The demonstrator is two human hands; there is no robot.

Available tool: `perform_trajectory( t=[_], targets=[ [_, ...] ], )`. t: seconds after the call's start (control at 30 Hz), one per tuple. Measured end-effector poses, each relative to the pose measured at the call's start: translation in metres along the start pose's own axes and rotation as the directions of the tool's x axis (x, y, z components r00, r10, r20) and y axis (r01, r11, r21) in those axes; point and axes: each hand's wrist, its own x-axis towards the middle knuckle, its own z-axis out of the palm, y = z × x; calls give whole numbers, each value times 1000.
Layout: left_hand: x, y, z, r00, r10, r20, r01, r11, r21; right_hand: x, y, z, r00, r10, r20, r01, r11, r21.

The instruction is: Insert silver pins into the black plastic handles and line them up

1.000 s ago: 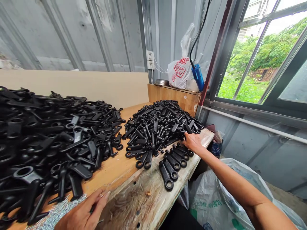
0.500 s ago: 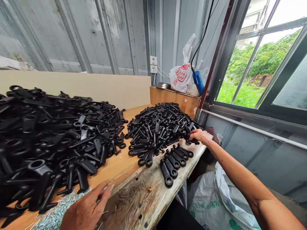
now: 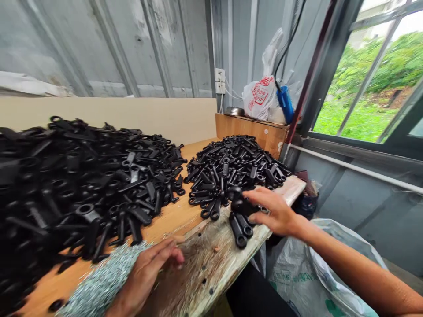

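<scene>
Just in front of the smaller pile (image 3: 239, 154), the right hand (image 3: 279, 213) has blurred black handles (image 3: 238, 203) between parted thumb and fingers, their number unclear. Left of them, nearer than the pile, the left hand (image 3: 145, 275) curls loosely; any hold can't be told. Behind the pile, a bag (image 3: 259, 101) reads "717".

This looks like a workshop — grey metal walls (image 3: 178, 39), a worn wooden bench (image 3: 198, 259), big piles of black parts (image 3: 228, 167).
</scene>
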Motion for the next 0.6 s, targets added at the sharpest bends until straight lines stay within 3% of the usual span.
perform_trajectory(
  t=[0.03, 0.07, 0.13, 0.2, 0.23, 0.3, 0.37, 0.43, 0.5, 0.6],
  targets=[
    [-4, 5, 3, 989, -61, 136, 92, 968, -235, 7, -19, 18, 980, -196, 16, 197, 974, -110],
    [-8, 9, 5, 965, -78, 252, 179, 896, -407, 13, -36, 36, 931, -360, 68, 366, 911, -192],
    [-14, 13, 7, 918, -47, 394, 295, 746, -597, 26, -61, 68, 794, -584, 172, 608, 746, -272],
    [-17, 12, 7, 922, 3, 388, 283, 678, -678, 39, -73, 93, 681, -698, 222, 729, 618, -293],
    [-18, 11, 6, 937, 23, 348, 244, 670, -701, 44, -74, 102, 659, -718, 224, 748, 594, -296],
    [-17, 9, 4, 966, 44, 253, 160, 671, -724, 53, -72, 113, 695, -689, 207, 716, 636, -286],
    [-14, 10, 3, 982, 44, 184, 109, 664, -739, 55, -68, 117, 796, -589, 141, 603, 752, -266],
    [-11, 11, 1, 992, 19, 126, 84, 646, -758, 52, -65, 120, 881, -472, 11, 463, 859, -219],
    [-9, 12, 1, 999, -33, 22, 38, 632, -774, 45, -66, 125, 931, -350, -107, 339, 935, -108],
    [-5, 10, 3, 986, -85, -140, -57, 623, -780, 36, -74, 141, 985, -159, -69, 167, 979, 121]
  ],
)
